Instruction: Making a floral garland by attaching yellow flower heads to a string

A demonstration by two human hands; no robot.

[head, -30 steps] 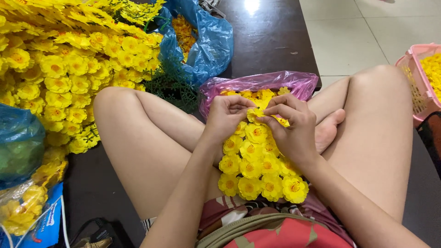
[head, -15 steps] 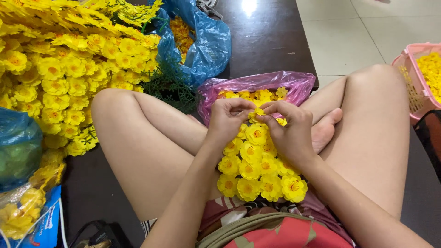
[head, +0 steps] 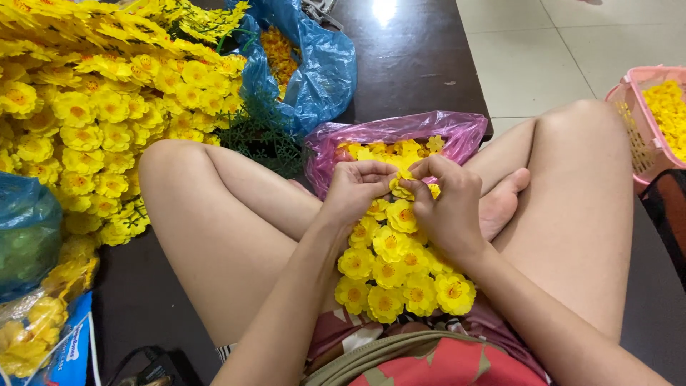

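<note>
Hands (head: 407, 196) unmoved on yellow flower (head: 404, 187)

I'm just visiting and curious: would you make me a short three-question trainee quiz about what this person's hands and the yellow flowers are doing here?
1. True or false: both the left hand and right hand pinch the same small yellow fabric flower.
2. What colour is the thin plastic bag of loose blooms just beyond the hands? A pink, B green, C white.
3. Fill in: the string of finished yellow flowers lies in the person's ____.

Key: 1 true; 2 A; 3 lap.
</note>
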